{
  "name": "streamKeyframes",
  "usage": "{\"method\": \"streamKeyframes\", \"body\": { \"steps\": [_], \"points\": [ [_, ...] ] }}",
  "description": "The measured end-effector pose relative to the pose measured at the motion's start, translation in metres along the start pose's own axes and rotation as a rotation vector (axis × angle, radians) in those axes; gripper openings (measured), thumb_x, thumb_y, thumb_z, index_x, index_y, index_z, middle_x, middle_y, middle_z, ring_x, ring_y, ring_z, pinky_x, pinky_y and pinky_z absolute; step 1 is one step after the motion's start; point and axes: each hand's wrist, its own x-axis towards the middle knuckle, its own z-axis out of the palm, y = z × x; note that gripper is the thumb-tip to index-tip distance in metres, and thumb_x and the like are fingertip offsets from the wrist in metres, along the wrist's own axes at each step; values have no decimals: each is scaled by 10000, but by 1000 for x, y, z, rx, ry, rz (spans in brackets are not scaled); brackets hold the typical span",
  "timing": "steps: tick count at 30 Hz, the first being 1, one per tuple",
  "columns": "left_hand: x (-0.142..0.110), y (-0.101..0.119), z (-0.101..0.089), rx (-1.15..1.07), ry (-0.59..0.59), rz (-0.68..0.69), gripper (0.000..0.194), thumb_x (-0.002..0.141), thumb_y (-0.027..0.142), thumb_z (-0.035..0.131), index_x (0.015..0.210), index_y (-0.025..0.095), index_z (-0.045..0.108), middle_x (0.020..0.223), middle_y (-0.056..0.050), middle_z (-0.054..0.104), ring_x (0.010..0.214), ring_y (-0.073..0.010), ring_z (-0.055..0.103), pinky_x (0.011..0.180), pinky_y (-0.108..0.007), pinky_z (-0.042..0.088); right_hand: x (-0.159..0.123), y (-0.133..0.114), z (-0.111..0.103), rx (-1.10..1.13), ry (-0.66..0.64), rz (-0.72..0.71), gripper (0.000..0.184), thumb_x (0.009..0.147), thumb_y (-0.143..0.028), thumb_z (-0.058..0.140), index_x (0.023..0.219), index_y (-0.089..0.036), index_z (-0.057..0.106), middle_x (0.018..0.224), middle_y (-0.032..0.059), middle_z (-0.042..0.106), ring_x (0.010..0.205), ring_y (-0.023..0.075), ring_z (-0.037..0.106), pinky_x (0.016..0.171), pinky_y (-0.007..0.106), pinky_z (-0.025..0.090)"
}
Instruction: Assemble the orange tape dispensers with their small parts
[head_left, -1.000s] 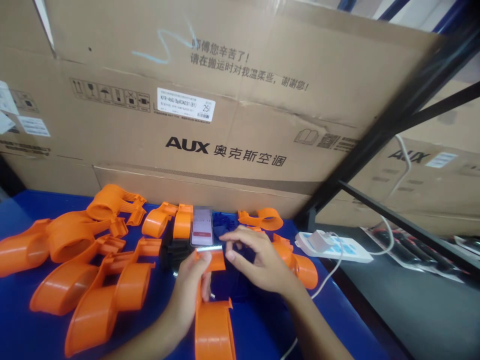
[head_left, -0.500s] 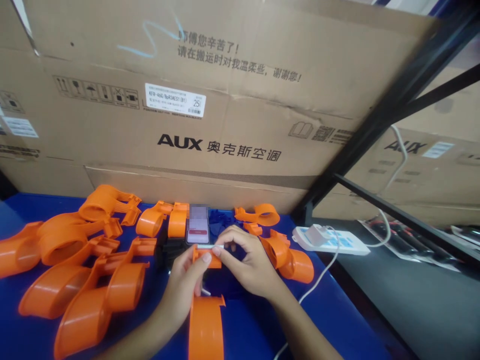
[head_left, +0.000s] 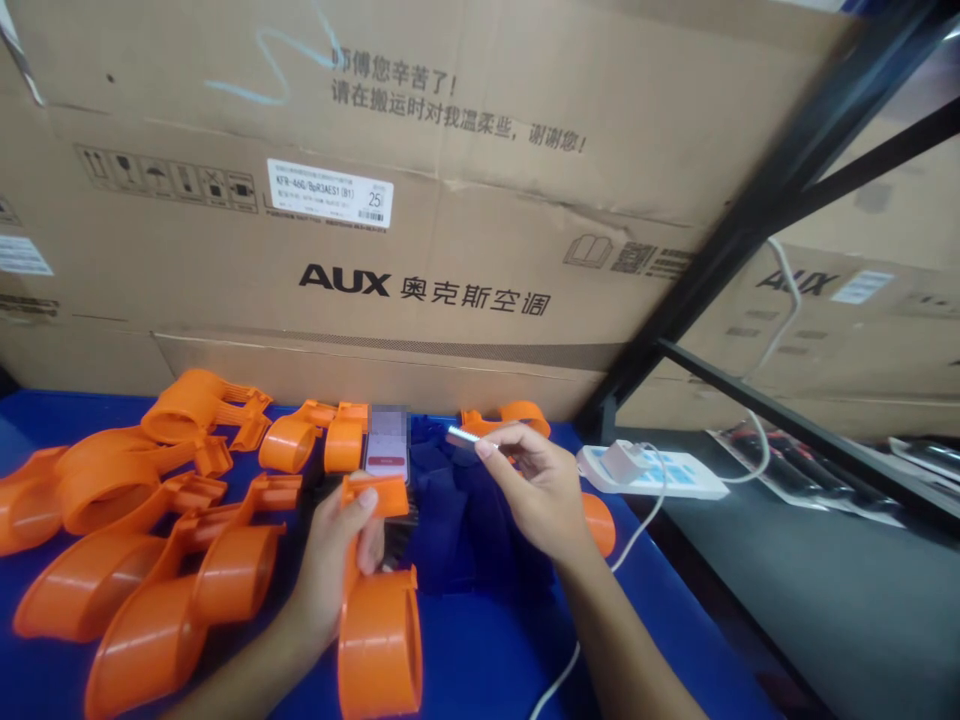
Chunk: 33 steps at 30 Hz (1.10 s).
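My left hand [head_left: 330,565] is closed around an orange plastic tape dispenser [head_left: 379,640], its thumb pressed on the flat head and its wide ring hanging toward me. Off to the right, my right hand [head_left: 536,490] pinches a thin, pale strip with a toothed edge [head_left: 461,436] between thumb and fingers. The strip is apart from the dispenser. Dark blue pieces [head_left: 450,490] lie in a heap between and behind my hands. Black bristly-looking pieces [head_left: 402,535] show beside the left hand, partly covered by it.
More orange tape dispensers [head_left: 142,650] crowd the left of the blue table, and a few lie behind my right hand. A phone [head_left: 387,455] stands at the back. On the right are a power strip [head_left: 694,480], a white cable and a black metal post [head_left: 697,250]. A cardboard box [head_left: 420,350] backs the table.
My hands have moved apart. The toothed strip has left the dispenser's head and gone right in my right hand, while the left hand keeps the dispenser, slightly further left. The camera view has shifted somewhat.
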Motion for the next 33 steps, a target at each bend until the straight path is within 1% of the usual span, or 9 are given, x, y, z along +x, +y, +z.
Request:
{"method": "streamKeyframes", "body": {
  "steps": [2, 4, 7, 10, 13, 20, 23, 28, 33],
  "points": [
    [-1, 11, 0, -149, -90, -60, 438, 882, 479, 640, 578, 210, 472, 441, 34, 364, 427, -103, 316, 475, -261, 322, -2, -6, 0, -64, -122, -44, 159, 958, -342, 654, 861, -215, 657, 810, 25, 671, 728, 173, 609, 682, 313, 499],
    [-1, 24, -1, -318, -177, -124, 443, 905, 512, 581, 593, 217, 472, 437, 48, 291, 416, -100, 242, 456, -261, 299, -6, -16, 3, -134, -316, -121, 161, 975, -306, 622, 843, -219, 655, 841, 31, 673, 790, 185, 612, 740, 337, 502],
    [-1, 38, -4, -425, -185, -86, 385, 902, 545, 556, 690, 223, 548, 447, 64, 222, 412, -103, 189, 436, -258, 275, -16, -30, 13, -262, -563, -250, 149, 981, -273, 601, 857, -229, 671, 908, 41, 661, 938, 222, 586, 856, 396, 479],
    [-4, 42, -4, -420, -206, -50, 337, 885, 546, 574, 777, 227, 594, 456, 65, 217, 410, -107, 204, 435, -264, 293, -27, -34, 26, -382, -686, -328, 150, 979, -276, 594, 881, -224, 696, 1040, 66, 632, 1035, 247, 540, 880, 413, 448],
    [-8, 43, -5, -423, -241, -26, 316, 870, 545, 584, 870, 232, 623, 461, 63, 225, 416, -121, 251, 444, -270, 321, -37, -29, 39, -440, -754, -402, 165, 979, -271, 586, 902, -218, 722, 1093, 77, 603, 1059, 252, 510, 850, 395, 428],
    [-6, 40, -10, -458, -336, -1, 346, 935, 524, 505, 974, 208, 640, 483, 51, 296, 438, -132, 293, 479, -279, 358, -52, -22, 62, -572, -768, -510, 198, 984, -265, 581, 858, -190, 714, 1023, 98, 584, 985, 245, 460, 767, 377, 365],
    [-4, 38, -9, -446, -381, 33, 350, 948, 502, 494, 944, 186, 646, 481, 44, 314, 449, -136, 304, 486, -283, 360, -61, -19, 72, -605, -756, -532, 216, 1005, -245, 537, 897, -182, 713, 996, 108, 586, 947, 242, 443, 742, 378, 346],
    [-5, 39, -4, -446, -330, 28, 388, 945, 528, 502, 815, 188, 637, 471, 34, 325, 463, -136, 315, 506, -279, 369, -73, -16, 82, -613, -713, -542, 226, 1017, -299, 533, 925, -183, 704, 1039, 119, 599, 921, 241, 432, 756, 386, 354],
    [-6, 38, 0, -381, -250, -49, 448, 950, 479, 512, 612, 190, 569, 468, 6, 365, 479, -130, 346, 538, -275, 394, -63, -25, 71, -554, -635, -446, 211, 995, -299, 572, 863, -185, 689, 960, 101, 613, 888, 233, 466, 715, 372, 349]
  ]
}}
